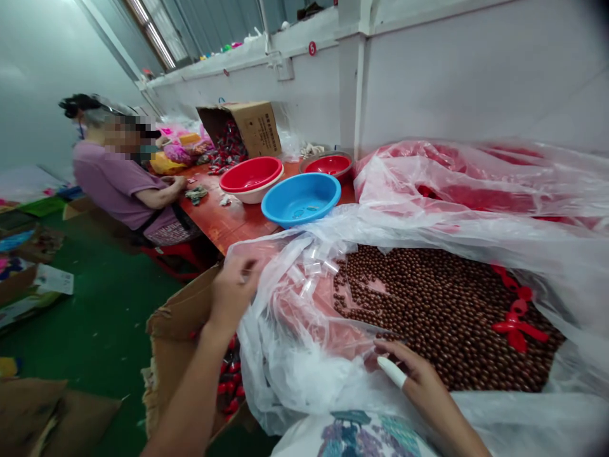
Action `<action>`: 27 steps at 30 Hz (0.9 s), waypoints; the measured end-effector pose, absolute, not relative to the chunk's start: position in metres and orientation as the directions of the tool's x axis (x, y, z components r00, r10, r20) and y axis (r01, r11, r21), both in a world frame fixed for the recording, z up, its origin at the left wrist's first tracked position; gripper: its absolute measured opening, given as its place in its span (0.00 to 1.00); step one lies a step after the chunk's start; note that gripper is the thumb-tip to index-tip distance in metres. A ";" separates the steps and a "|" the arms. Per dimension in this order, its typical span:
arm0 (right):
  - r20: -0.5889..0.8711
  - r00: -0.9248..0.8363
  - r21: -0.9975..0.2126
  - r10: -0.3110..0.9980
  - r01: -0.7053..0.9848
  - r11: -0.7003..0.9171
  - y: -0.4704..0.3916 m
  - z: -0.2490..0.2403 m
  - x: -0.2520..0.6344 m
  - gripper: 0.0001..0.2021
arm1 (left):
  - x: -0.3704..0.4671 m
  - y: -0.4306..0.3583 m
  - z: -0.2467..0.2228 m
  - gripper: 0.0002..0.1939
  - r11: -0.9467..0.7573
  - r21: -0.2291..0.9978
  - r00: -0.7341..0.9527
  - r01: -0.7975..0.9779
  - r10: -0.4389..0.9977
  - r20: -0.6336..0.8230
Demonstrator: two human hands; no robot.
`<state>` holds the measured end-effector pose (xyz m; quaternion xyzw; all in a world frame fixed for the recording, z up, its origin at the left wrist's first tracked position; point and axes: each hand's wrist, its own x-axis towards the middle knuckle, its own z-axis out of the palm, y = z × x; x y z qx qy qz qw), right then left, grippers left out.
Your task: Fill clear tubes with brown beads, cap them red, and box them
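My left hand [234, 289] is raised over the left edge of the clear plastic sheeting [280, 343], above an open cardboard box [183, 317]. Its fingers are curled together and slightly blurred; a dark spot shows between them, too small to name. My right hand [419, 374], with a white finger cot [392, 372] on one digit, is low over the sheeting at the near edge of a heap of brown beads [428, 298]. Its fingers are apart, and I see nothing held. Several small clear plastic pieces [313, 268] and red plastic parts [517, 324] lie on the sheeting and beads.
Red items [231, 381] fill part of the cardboard box. Beyond the sheeting stand a blue basin [301, 198], a red basin [251, 174] and a tipped carton [259, 130]. A person in a purple shirt [107, 181] sits at the table's far left. Bagged red material [457, 181] lies along the wall.
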<state>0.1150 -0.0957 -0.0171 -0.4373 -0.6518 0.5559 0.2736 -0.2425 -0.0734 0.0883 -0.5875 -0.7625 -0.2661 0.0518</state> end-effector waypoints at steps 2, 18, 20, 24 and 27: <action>-0.108 -0.483 -0.966 0.869 0.258 0.024 -0.095 -0.014 0.115 0.15 | -0.209 -0.052 0.071 0.12 0.078 0.276 -0.118 0.958 0.984 0.133; -0.145 -0.197 -0.988 0.970 0.087 -0.130 -0.068 -0.015 0.117 0.29 | -0.107 -0.050 0.032 0.17 -0.052 0.787 0.247 0.615 0.960 -0.130; -0.192 -0.234 -0.981 0.953 0.057 -0.184 -0.064 -0.016 0.115 0.27 | -0.088 -0.056 0.029 0.15 -0.007 0.878 0.307 0.478 0.938 -0.159; -0.280 -0.263 -0.960 0.923 0.087 -0.266 -0.060 -0.018 0.132 0.15 | -0.083 -0.061 0.018 0.16 0.203 0.923 0.228 0.325 0.931 -0.285; -0.280 -0.046 -0.956 0.959 0.103 -0.275 -0.054 -0.016 0.159 0.17 | -0.099 -0.056 0.015 0.20 0.330 0.927 0.121 0.179 0.928 -0.354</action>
